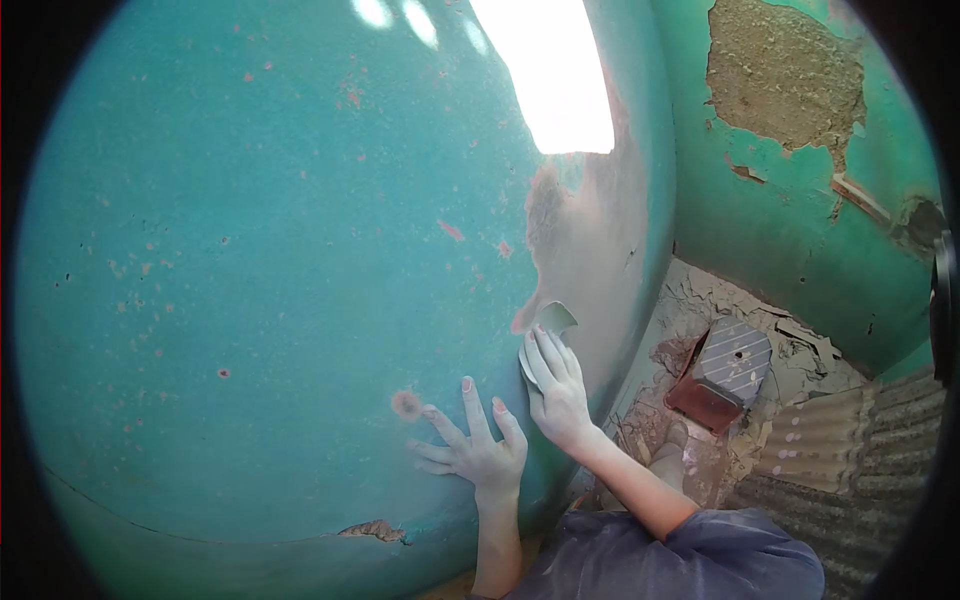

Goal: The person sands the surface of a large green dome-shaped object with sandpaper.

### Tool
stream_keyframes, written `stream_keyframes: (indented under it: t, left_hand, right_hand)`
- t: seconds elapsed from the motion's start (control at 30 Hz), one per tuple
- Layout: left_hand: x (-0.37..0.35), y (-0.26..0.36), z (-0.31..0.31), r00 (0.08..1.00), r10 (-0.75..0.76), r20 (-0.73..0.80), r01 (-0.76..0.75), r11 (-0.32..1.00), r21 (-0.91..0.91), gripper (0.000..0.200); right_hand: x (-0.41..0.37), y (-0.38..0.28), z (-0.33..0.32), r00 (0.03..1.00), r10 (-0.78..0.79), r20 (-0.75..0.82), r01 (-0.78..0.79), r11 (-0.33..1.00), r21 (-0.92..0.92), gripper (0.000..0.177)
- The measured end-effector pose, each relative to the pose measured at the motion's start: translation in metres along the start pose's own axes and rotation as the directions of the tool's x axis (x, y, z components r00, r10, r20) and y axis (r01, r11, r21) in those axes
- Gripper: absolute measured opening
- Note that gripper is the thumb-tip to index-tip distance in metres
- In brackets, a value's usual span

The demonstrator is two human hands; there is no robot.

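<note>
A large turquoise wall [300, 250] with chips and scuffs fills the left and middle of the head view. My left hand [475, 440] lies against it with fingers spread, holding nothing, just right of a small pinkish worn spot [406, 404]. To the right, my right hand [555, 385] presses a curved, pale sheet [557, 317] flat on the wall; the sheet sticks out above and to the left of the fingers. Both hands look dusty. Above the sheet is a greyish-pink bare patch [590, 240].
A box-like stool with a striped top [735, 358] stands on the debris-strewn floor [690, 290] at right. Beyond is a green wall [800, 230] with broken plaster. Corrugated sheets [820, 440] lie at lower right. A crack [372, 530] crosses the lower turquoise wall.
</note>
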State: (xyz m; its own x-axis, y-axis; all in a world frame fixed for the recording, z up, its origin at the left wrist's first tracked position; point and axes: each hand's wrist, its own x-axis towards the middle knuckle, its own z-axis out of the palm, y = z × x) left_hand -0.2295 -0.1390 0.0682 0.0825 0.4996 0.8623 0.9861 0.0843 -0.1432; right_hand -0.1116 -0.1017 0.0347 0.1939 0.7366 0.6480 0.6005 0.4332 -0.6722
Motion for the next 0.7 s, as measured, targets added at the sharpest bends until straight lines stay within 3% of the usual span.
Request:
stream_keyframes:
  t: [0.1, 0.17, 0.4, 0.6, 0.7]
  left_hand:
    - [0.000, 0.000, 0.000, 1.000, -0.003, -0.001, 0.003, 1.000, -0.005, 0.048]
    - [0.000, 0.001, -0.001, 1.000, -0.007, 0.004, 0.007, 1.000, -0.006, 0.048]
    - [-0.001, 0.001, 0.001, 1.000, -0.008, 0.007, 0.008, 1.000, 0.007, 0.049]
    - [-0.001, -0.001, 0.001, 1.000, 0.003, 0.012, -0.003, 1.000, 0.011, 0.049]
    - [-0.002, -0.001, 0.001, 0.999, -0.003, 0.033, 0.003, 1.000, 0.011, 0.049]
  right_hand:
    - [0.032, 0.011, -0.009, 0.999, -0.040, 0.021, 0.041, 0.997, -0.065, 0.054]
    - [0.056, 0.014, -0.015, 0.993, 0.011, -0.120, -0.004, 0.998, 0.056, 0.053]
    - [0.000, 0.020, 0.011, 0.995, 0.041, -0.091, -0.029, 0.990, 0.136, 0.054]
    - [0.030, 0.032, 0.002, 0.985, 0.080, -0.154, -0.054, 0.985, 0.163, 0.054]
    - [0.018, 0.022, -0.003, 0.993, 0.048, -0.104, -0.037, 0.993, 0.108, 0.053]
